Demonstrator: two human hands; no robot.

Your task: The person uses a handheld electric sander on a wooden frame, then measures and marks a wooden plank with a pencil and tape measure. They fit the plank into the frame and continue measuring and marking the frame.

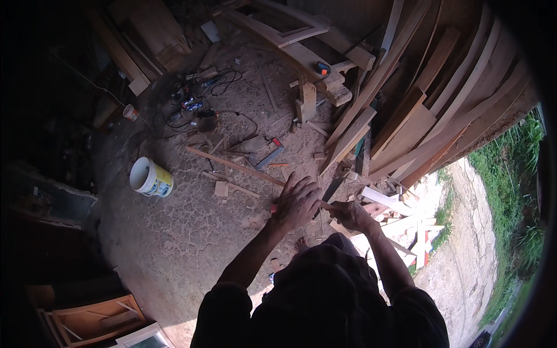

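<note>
A long, thin wooden strip slants from the far left toward my body and passes behind my left hand. My left hand is at the strip with its fingers stretched out and slightly apart. Close by on the right, my right hand is closed around the strip's near end; a short piece shows between the two hands. Just beyond them lies a dark, blade-like piece, partly hidden by my hands. A red object is partly visible beside my left wrist; its kind is unclear.
Left stands a white bucket. Power tools with tangled cords lie farther off, nearer a red-handled hand saw. Boards lean at right above white offcuts. A low wooden bench stands ahead.
</note>
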